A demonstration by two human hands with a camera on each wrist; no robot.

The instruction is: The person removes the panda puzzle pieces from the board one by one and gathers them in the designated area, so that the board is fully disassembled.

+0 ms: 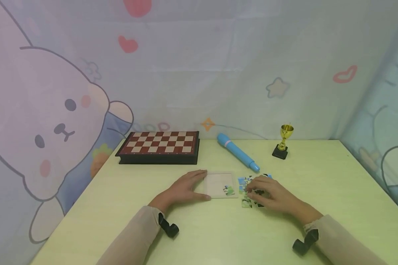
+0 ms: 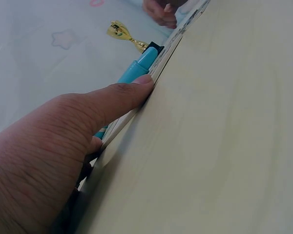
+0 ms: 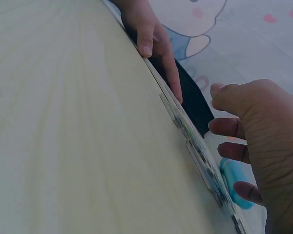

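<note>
Nearest the viewer, two sleeved forearms are laid on the pale green counter (image 1: 318, 173), each with a black strap at the wrist. The left hand (image 1: 182, 188) is rested flat with its fingers straight and spread lightly, touching the left edge of a pale puzzle tray (image 1: 219, 184) — the thumb is pressed along the tray's near edge, as the left wrist view shows. One coloured piece (image 1: 229, 190) is seen at about 5 o'clock inside the tray.

Just to the right of the tray, at 3 o'clock from it, the right hand (image 1: 268, 194) is laid over a cluster of loose puzzle pieces (image 1: 247, 191); its fingers are curled down onto them, but whether a piece is actually pinched cannot be told.

Farther back, at 12 o'clock from the pieces, a blue pen-shaped object (image 1: 237, 152) is lying slantwise. At 1 o'clock a small gold trophy (image 1: 283, 141) is standing upright — and at 11 o'clock a folded chessboard (image 1: 159, 146) is lying flat near the cartoon-printed backdrop (image 1: 46, 121).
</note>
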